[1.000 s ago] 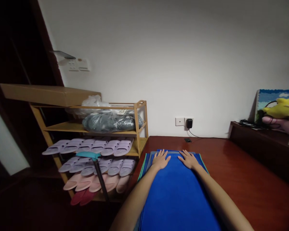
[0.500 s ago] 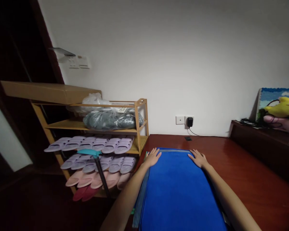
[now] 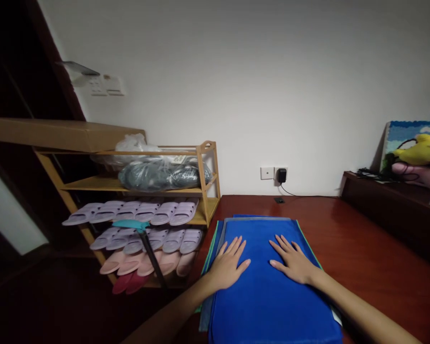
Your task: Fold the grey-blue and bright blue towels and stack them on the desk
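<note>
A blue cloth [image 3: 265, 306], probably a towel, lies flat on top of a stack of cloths on the reddish-brown wooden table [image 3: 372, 248]. Grey and green-edged cloths [image 3: 209, 267] stick out from under it along the left side, and a green edge shows at the right too. Both palms press on the blue cloth. My left hand [image 3: 229, 265] rests on its left part with fingers spread. On the right part lies my right hand [image 3: 292, 260], fingers also spread and thumb pointing inward. Neither hand grasps anything.
Left of the table stands a wooden shoe rack [image 3: 202, 191] with lilac slippers [image 3: 182, 211], pink slippers [image 3: 139, 263], plastic-wrapped bundles [image 3: 157, 174] and a cardboard box [image 3: 68, 136]. A teal-topped pole [image 3: 150, 253] stands before it. A black plug adapter [image 3: 282, 176] is in the wall; plush toys [image 3: 423, 150] sit right.
Both hands have slid from the cloth's far corners toward me and inward, onto its surface. The far edge and green-edged cloths beneath now show more. The view has shifted slightly.
</note>
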Demonstrator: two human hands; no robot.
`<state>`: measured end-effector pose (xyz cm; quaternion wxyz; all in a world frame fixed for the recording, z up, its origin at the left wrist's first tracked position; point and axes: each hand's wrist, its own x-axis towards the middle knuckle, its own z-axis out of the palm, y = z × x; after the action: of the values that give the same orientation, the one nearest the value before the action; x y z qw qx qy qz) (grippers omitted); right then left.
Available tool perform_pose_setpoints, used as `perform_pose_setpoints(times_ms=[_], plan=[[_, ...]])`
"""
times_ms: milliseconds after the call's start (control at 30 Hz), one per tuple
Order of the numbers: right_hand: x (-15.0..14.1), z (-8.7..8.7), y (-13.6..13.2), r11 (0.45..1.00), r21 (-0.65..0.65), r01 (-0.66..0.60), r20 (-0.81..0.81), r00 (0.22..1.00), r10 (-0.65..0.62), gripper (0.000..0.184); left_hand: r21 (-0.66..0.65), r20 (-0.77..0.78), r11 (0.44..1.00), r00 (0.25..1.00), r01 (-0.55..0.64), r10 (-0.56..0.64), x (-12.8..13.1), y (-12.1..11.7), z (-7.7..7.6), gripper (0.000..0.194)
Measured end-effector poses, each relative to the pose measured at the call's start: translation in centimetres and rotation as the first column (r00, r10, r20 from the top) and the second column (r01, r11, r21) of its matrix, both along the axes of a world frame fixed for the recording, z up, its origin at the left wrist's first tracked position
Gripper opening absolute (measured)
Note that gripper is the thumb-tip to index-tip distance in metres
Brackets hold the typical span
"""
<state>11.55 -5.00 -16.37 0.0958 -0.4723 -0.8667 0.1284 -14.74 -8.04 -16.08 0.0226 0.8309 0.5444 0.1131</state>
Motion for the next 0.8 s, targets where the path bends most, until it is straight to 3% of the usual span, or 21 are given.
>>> perform_pose_setpoints(times_ms=[167, 300, 433, 800], plan=[[1.0, 0.4, -0.8, 0.999, 0.043, 0.014, 0.006, 1.000, -0.014, 0.068, 0.013, -0.019, 1.000, 0.999, -0.027, 0.027, 0.2, -0.9, 0.7, 0.060], [2.1, 0.9, -4.6, 0.996, 0.051, -0.067, -0.027, 0.997, 0.069, 0.064, 0.067, 0.023, 0.995, 0.997, 0.076, -0.078, 0.4, -4.8, 1.6, 0.058], [2.8, -0.4, -8.0, 0.990, 0.063, -0.129, -0.036, 0.991, 0.131, 0.067, 0.021, 0.044, 0.990, 0.989, 0.137, -0.138, 0.2, -8.0, 0.9, 0.064], [5.6, -1.4, -9.8, 0.992, 0.124, -0.026, -0.025, 0.999, 0.029, 0.067, 0.061, 0.023, 0.980, 0.981, 0.189, -0.190, -0.7, -10.1, 0.6, 0.070]])
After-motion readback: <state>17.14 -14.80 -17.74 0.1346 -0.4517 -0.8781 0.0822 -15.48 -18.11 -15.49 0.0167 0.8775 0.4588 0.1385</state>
